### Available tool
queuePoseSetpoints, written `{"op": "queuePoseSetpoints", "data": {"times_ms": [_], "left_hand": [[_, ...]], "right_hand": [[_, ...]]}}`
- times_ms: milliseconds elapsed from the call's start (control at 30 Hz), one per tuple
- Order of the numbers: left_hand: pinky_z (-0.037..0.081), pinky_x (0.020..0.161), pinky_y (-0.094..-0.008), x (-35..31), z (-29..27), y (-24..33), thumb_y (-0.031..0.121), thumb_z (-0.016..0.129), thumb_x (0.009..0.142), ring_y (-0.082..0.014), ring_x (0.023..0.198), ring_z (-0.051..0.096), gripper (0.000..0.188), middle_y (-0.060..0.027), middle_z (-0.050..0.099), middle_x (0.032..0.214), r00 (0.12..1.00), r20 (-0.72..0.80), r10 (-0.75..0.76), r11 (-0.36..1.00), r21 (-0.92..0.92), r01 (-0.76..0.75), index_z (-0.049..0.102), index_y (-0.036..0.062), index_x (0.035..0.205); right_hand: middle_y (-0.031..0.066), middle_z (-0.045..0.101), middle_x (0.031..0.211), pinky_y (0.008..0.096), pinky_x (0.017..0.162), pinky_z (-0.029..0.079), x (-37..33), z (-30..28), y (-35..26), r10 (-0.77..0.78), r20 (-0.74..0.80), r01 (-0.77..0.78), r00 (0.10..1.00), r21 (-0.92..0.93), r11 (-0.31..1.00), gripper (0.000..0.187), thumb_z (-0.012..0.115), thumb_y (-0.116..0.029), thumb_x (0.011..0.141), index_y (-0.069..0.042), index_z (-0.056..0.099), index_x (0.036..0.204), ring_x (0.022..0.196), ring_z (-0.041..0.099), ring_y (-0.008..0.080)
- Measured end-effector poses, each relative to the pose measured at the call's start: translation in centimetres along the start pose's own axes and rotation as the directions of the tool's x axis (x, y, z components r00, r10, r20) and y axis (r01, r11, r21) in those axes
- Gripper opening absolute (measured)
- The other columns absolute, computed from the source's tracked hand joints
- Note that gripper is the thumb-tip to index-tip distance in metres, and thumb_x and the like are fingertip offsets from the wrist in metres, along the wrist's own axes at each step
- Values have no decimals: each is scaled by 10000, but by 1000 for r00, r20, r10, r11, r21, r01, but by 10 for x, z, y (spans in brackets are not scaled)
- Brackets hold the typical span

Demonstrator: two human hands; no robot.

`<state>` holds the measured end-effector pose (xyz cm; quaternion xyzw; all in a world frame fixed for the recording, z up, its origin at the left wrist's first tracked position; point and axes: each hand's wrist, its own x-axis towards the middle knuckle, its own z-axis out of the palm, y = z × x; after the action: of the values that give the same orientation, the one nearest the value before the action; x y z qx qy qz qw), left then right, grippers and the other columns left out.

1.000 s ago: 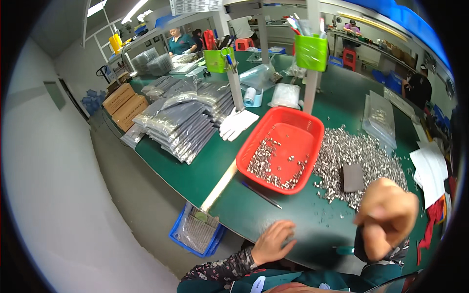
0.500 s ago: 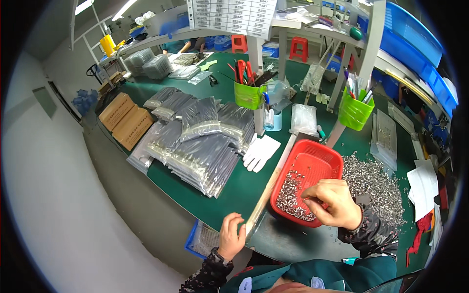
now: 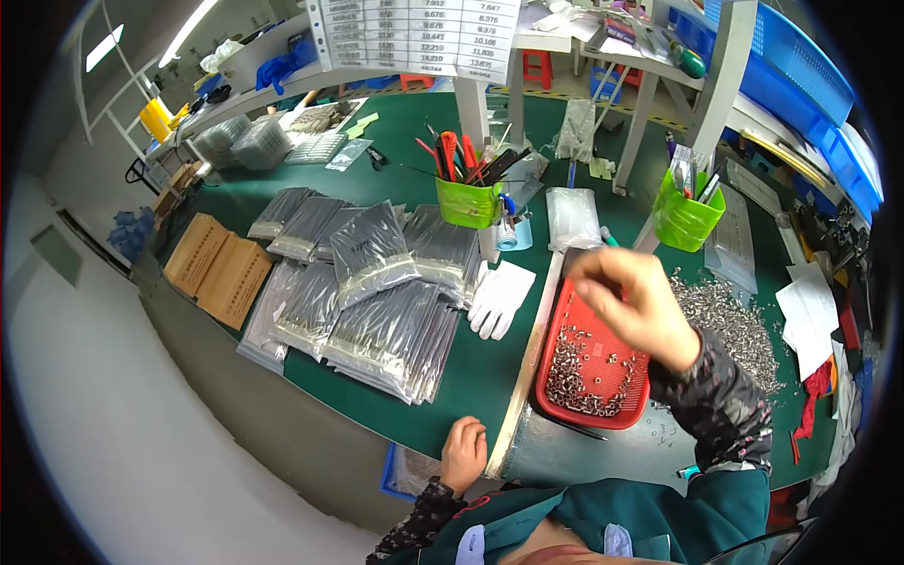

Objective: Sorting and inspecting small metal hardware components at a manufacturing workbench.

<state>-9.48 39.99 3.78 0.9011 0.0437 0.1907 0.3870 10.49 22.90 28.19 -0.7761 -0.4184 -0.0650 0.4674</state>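
Observation:
My right hand (image 3: 633,303) hangs above the far part of a red plastic basket (image 3: 607,417), its fingers curled and the thumb drawn in close. Slight blur hides whether anything small sits in the fingertips. Inside the basket, small shiny metal fittings (image 3: 568,375) gather mostly along the left and near sides, leaving part of the red bottom bare. At the table's front edge my left hand (image 3: 463,455) rests in a loose curl with nothing seen in it. A large heap of similar metal fittings (image 3: 730,325) is spread on the table right of the basket.
Left of the basket run a wooden strip (image 3: 520,395), a white glove (image 3: 501,299) and stacked bags of dark sheets (image 3: 377,320). Green holders with tools (image 3: 469,202) and pens (image 3: 689,212) stand behind. Cardboard boxes (image 3: 217,268) are at far left.
My right hand has risen away from the basket's near part toward its far side. My left hand's fingers have curled in. The whole view has shifted slightly, and the basket looks turned.

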Motion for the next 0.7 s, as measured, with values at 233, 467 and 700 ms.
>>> {"op": "queuePoseSetpoints", "data": {"times_ms": [233,467,700], "left_hand": [[413,772,-389,-9,31,-28,49,575,703,-307,882,499,174,-126,509,960,995,71,65,991,115,-73,530,32,871],[407,766,-391,-7,35,-28,63,581,686,-300,864,495,197,-113,512,956,997,51,52,992,111,-57,525,39,873],[415,759,-376,-10,32,-31,80,570,699,-281,857,502,197,-96,518,955,998,62,27,991,132,-35,530,51,890]], "right_hand": [[79,554,721,358,647,435,102,17,24,-244,-254,97,936,-479,872,93,557,-97,744,-84,582,833,737,529,268],[98,629,744,345,635,462,162,22,65,114,-87,-144,990,-564,813,201,602,-214,712,-59,618,840,696,595,262],[92,628,727,316,627,465,173,33,65,208,45,-158,977,-501,851,182,629,-169,681,-40,604,806,691,611,223]]}}
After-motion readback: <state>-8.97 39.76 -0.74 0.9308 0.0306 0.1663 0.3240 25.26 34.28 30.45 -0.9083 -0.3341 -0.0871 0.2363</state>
